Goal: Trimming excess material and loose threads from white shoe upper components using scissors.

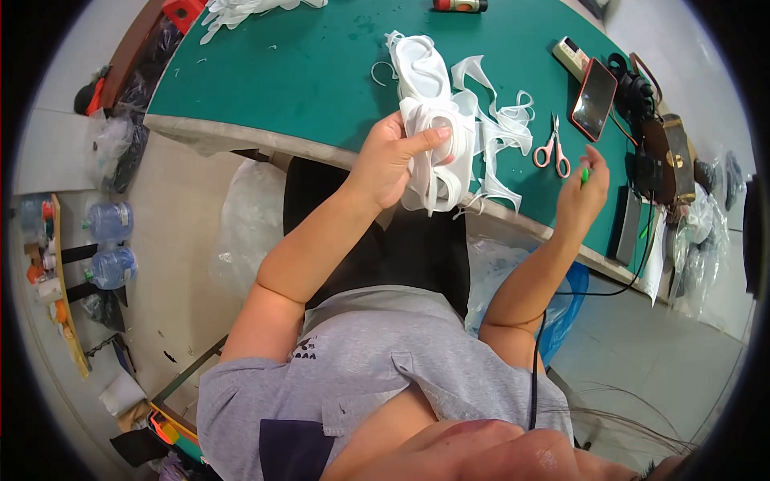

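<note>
My left hand [391, 156] is closed around a bundle of white, cup-shaped fabric pieces with straps [455, 164] at the table's near edge, thumb on top. Against its far end lies another white cup-shaped piece [423, 68]. Flat white fabric strips and loops [505, 132] spread to the right of the bundle. My right hand [588, 188] is raised over the right part of the table, its fingers curled round a small green object [585, 175] whose kind I cannot make out. Just left of this hand are scissors with pink handles [552, 154], lying with blades slightly apart.
The green table [265, 88] carries a red-edged phone [594, 100], a pale handheld device [571, 58], a brown case [672, 160] and dark cables at the right. More white pieces [241, 12] lie at the far left. A black cable [597, 293] runs past my right arm.
</note>
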Available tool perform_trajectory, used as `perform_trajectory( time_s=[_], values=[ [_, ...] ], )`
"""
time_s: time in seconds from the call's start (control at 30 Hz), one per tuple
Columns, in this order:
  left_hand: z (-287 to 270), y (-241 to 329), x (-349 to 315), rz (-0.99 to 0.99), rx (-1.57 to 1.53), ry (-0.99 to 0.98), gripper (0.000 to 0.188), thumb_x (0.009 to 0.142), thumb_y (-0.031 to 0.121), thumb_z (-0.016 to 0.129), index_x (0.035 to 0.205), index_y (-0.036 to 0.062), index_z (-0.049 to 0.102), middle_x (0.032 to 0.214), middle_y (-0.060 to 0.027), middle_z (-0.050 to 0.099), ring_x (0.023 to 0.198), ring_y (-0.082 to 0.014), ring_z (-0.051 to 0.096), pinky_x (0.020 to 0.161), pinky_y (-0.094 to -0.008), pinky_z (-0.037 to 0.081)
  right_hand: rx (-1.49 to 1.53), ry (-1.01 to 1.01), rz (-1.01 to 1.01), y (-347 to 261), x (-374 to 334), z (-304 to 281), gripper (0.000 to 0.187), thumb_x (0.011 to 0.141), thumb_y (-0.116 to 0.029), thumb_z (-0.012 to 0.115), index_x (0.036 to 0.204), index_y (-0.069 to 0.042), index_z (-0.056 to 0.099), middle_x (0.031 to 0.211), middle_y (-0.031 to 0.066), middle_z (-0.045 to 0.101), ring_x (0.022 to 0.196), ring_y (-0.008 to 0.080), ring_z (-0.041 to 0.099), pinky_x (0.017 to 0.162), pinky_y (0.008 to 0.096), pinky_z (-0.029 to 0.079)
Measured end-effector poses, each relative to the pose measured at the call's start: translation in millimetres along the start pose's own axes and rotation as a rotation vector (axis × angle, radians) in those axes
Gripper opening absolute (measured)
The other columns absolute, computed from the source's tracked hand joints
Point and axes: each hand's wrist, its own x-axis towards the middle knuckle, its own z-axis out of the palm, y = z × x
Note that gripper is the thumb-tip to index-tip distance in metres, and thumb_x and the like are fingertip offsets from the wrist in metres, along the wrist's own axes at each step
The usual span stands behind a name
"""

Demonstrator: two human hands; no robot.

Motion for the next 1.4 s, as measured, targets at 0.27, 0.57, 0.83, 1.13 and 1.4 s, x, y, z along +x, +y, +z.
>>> perform_trajectory(
  time_s=[0.27,0.57,0.83,1.13,1.4],
  values=[
    [2,-17,17,0.093,0.027,0.012,0.031,0.084,0.011,0.066,0.11,-0.0001,0.054,0.099,-0.0059,0.061,0.087,-0.0132,0.06,0.079,-0.029,0.051,-0.344,-0.383,0.031,18,9,6,0.032,0.078,-0.024,0.065,0.1,-0.001,0.062,0.09,0.0161,0.062,0.085,0.0321,0.059,0.076,0.0406,0.047],
    [3,-15,19,0.091,0.059,-0.059,0.03,0.084,0.006,0.056,0.114,-0.0013,0.052,0.105,-0.0064,0.059,0.094,-0.0132,0.057,0.086,-0.0296,0.047,0.776,-0.506,0.193,-13,-8,-13,0.035,0.078,-0.019,0.066,0.103,0.001,0.052,0.075,0.0089,0.063,0.062,0.0105,0.054,0.055,0.0205,0.039],
    [14,-2,15,0.062,-0.092,-0.118,0.031,0.083,0.007,0.058,0.112,-0.0021,0.052,0.102,-0.0072,0.06,0.093,-0.0138,0.058,0.084,-0.0305,0.048,1.199,-1.189,0.589,-46,-71,-9,0.027,0.084,-0.02,0.062,0.102,0.0,0.057,0.054,0.0015,0.053,0.043,0.0064,0.048,0.038,0.0179,0.024],
    [7,-4,12,0.076,0.062,-0.11,0.028,0.083,0.008,0.064,0.108,-0.0002,0.054,0.097,-0.0053,0.061,0.087,-0.0115,0.06,0.078,-0.0288,0.05,1.28,-1.077,0.658,-52,-84,-10,0.031,0.086,-0.028,0.06,0.1,0.0,0.056,0.057,0.0002,0.052,0.041,0.0049,0.045,0.037,0.0153,0.028],
    [10,-4,5,0.12,0.188,-0.102,0.027,0.084,0.006,0.062,0.109,-0.0006,0.054,0.098,-0.0054,0.061,0.088,-0.0114,0.059,0.078,-0.0283,0.05,1.207,-0.984,0.721,-50,-85,-6,0.03,0.086,-0.025,0.061,0.1,0.001,0.056,0.057,-0.0002,0.052,0.042,0.0044,0.046,0.037,0.0151,0.026]
  ],
)
